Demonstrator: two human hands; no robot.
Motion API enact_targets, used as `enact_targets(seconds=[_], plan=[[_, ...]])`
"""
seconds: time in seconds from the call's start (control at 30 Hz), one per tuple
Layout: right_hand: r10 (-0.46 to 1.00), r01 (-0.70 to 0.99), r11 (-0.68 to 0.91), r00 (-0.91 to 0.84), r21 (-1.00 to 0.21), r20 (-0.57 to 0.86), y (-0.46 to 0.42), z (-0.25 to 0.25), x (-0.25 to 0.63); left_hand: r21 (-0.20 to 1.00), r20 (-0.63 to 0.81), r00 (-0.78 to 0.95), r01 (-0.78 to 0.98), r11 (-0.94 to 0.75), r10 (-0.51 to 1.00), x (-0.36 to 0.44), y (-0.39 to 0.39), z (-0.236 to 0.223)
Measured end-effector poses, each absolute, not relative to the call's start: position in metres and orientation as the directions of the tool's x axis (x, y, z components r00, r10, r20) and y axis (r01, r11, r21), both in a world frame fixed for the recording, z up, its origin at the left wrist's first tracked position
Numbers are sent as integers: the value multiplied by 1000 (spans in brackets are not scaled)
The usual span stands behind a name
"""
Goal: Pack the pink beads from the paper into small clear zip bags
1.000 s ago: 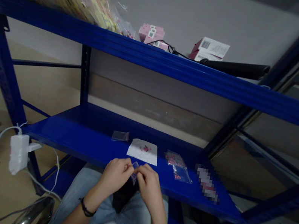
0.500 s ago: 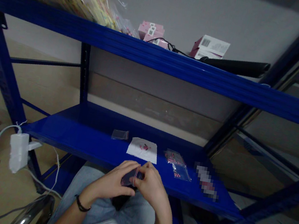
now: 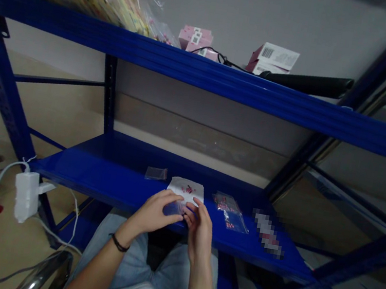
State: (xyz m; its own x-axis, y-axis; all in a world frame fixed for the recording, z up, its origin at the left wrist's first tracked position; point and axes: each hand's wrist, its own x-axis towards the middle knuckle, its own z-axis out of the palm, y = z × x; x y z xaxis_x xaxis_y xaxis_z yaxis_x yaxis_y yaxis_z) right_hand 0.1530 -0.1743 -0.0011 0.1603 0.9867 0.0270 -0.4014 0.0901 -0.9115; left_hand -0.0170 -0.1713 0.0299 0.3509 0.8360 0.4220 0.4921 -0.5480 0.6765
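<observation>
Two bare hands are over the front edge of the glossy blue shelf (image 3: 126, 190): our left hand (image 3: 156, 211) keeps its grip closed on a thin, clear plastic pouch (image 3: 174, 208), and our right hand (image 3: 199, 224) curls loosely beside it, though we cannot tell whether that grip holds anything. Just beyond, small red and dark pieces (image 3: 189, 189) lie on creased white paper (image 3: 176, 184), between a flat transparent packet (image 3: 156, 174) and filmy bags (image 3: 228, 203) of red bits. Above, we see pink cartons (image 3: 195, 38) and white-faced boxes (image 3: 280, 56) with a barcode, print illegible.
</observation>
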Motion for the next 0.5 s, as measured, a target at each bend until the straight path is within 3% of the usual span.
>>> enact_targets(seconds=[0.1, 0.17, 0.23, 0.37, 0.5], plan=[[984, -661, 53, 160, -748, -72, -160, -22, 145, 293, 393, 575, 661, -691, 717, 4, -157, 67], [977, -695, 115, 209, -710, -46, -152, -31, 143, 84, 336, 692, 654, -752, 639, 22, -151, 84], [964, -688, 178, 266, -704, -17, -146, -36, 144, -45, 290, 753, 627, -778, 591, 38, -149, 93], [960, -659, 202, 280, -725, 13, -140, -47, 145, -136, 295, 799, 579, -804, 524, 48, -152, 93], [961, -738, 190, 274, -647, -31, -136, -57, 144, -120, 353, 796, 560, -820, 492, 31, -155, 92]])
